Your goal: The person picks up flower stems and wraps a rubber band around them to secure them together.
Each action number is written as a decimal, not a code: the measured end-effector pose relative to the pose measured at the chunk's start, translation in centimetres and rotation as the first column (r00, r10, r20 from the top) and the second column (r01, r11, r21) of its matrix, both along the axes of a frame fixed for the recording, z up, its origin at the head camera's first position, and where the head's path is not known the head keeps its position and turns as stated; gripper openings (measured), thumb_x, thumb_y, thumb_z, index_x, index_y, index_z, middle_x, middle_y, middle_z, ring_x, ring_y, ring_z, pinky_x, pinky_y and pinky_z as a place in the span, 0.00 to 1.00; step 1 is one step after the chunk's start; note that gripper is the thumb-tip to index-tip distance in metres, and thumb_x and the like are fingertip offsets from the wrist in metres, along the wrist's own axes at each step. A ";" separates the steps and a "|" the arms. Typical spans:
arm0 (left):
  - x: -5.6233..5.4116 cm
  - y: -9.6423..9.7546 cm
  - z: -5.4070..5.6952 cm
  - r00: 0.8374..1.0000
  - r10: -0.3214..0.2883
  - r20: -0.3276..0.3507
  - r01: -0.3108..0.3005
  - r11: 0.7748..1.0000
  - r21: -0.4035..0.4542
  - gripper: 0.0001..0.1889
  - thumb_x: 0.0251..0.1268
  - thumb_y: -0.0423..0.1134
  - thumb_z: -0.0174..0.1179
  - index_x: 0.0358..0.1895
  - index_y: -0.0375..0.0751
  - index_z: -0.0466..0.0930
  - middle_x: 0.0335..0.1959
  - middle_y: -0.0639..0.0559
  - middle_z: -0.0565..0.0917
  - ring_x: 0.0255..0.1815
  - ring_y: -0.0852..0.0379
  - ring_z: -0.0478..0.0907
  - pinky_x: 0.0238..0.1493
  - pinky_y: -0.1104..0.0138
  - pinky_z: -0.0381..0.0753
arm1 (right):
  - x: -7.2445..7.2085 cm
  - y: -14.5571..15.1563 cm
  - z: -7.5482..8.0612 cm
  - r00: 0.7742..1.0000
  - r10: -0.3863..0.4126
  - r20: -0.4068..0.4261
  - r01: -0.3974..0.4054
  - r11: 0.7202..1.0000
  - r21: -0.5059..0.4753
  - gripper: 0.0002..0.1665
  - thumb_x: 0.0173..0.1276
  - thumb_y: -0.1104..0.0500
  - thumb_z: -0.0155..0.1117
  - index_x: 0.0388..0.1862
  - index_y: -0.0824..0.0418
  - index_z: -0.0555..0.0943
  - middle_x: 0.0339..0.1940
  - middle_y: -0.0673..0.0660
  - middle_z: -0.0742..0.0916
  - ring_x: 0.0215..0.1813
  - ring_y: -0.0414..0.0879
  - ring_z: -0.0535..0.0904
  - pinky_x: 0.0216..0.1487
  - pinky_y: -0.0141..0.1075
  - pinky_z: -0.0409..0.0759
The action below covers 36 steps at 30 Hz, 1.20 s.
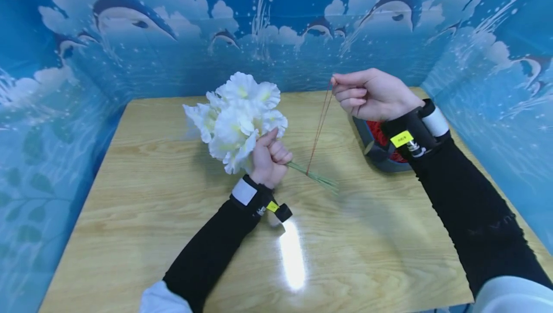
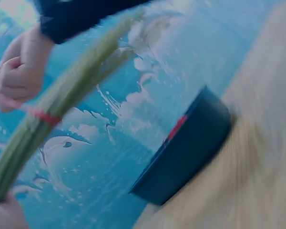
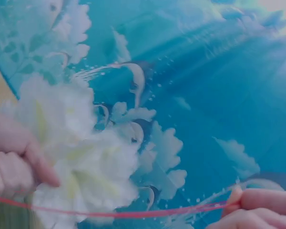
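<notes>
A bunch of white artificial flowers [image 1: 237, 111] is gripped by my left hand [image 1: 270, 162] just below the blooms. Its green stems [image 1: 317, 177] stick out of the fist toward the lower right. Round these stems loops a thin red rubber band [image 1: 320, 126], drawn out in two strands. My right hand [image 1: 376, 94] pinches the band's far end between thumb and forefinger, up and to the right of the stems. The left wrist view shows the band [image 2: 45, 117] hugging the stem bundle [image 2: 71, 90]. In the right wrist view the band [image 3: 119, 214] stretches across below the petals [image 3: 95, 167].
Under the right forearm, a dark grey basket [image 1: 382, 159] of red bands stands on the wooden table [image 1: 173, 217], partly hidden by the wrist. A blue curtain [image 1: 276, 49] with dolphins encloses the table's back and sides.
</notes>
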<state>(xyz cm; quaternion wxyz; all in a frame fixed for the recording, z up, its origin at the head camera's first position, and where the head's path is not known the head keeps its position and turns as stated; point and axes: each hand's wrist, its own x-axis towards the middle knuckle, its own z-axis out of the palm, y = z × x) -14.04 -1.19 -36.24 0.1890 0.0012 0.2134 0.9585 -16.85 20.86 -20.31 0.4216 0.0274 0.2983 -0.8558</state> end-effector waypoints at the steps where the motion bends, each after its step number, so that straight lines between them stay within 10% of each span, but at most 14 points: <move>1: -0.1 -0.1 -0.1 0.999 -0.045 0.029 0.044 0.999 0.031 0.32 0.82 0.39 0.35 0.08 0.53 0.54 0.07 0.62 0.49 0.11 0.66 0.41 0.28 0.73 0.32 | -0.2 0.2 -0.1 0.999 -0.005 0.033 0.006 1.000 -0.018 0.13 0.83 0.61 0.42 0.46 0.68 0.72 0.26 0.54 0.66 0.24 0.41 0.49 0.30 0.33 0.49; 6: -0.3 -0.6 -0.3 0.979 -0.182 0.091 0.165 0.971 0.172 0.33 0.83 0.42 0.35 0.08 0.50 0.53 0.07 0.61 0.50 0.09 0.66 0.46 0.27 0.75 0.33 | -1.1 0.8 -0.8 0.994 0.009 0.108 -0.001 0.997 -0.071 0.15 0.84 0.60 0.40 0.45 0.69 0.72 0.25 0.52 0.62 0.24 0.41 0.49 0.30 0.32 0.48; 14: 0.0 -1.2 0.6 0.969 -0.240 0.061 0.196 0.896 0.399 0.29 0.84 0.45 0.33 0.14 0.51 0.46 0.10 0.61 0.47 0.12 0.65 0.43 0.21 0.75 0.39 | -2.6 1.1 -3.2 0.977 0.054 0.206 -0.019 0.985 -0.170 0.14 0.83 0.57 0.43 0.40 0.65 0.68 0.28 0.51 0.60 0.25 0.39 0.46 0.31 0.30 0.45; 27: 0.3 -3.0 3.3 0.988 -0.138 -0.066 0.135 0.580 0.804 0.29 0.84 0.50 0.34 0.15 0.52 0.43 0.13 0.59 0.45 0.14 0.64 0.40 0.22 0.75 0.37 | -4.1 -0.1 -9.4 0.972 0.145 0.185 -0.108 0.975 -0.196 0.09 0.76 0.64 0.49 0.33 0.64 0.67 0.29 0.50 0.61 0.25 0.38 0.43 0.30 0.28 0.43; 36: -0.5 -4.7 4.6 0.999 0.002 0.035 -0.030 0.564 0.825 0.30 0.84 0.49 0.38 0.15 0.51 0.44 0.14 0.60 0.44 0.14 0.66 0.37 0.23 0.75 0.36 | -3.4 -2.6 -13.9 0.959 0.273 0.078 -0.227 0.903 -0.364 0.10 0.72 0.64 0.50 0.28 0.63 0.67 0.27 0.44 0.54 0.23 0.36 0.43 0.26 0.25 0.41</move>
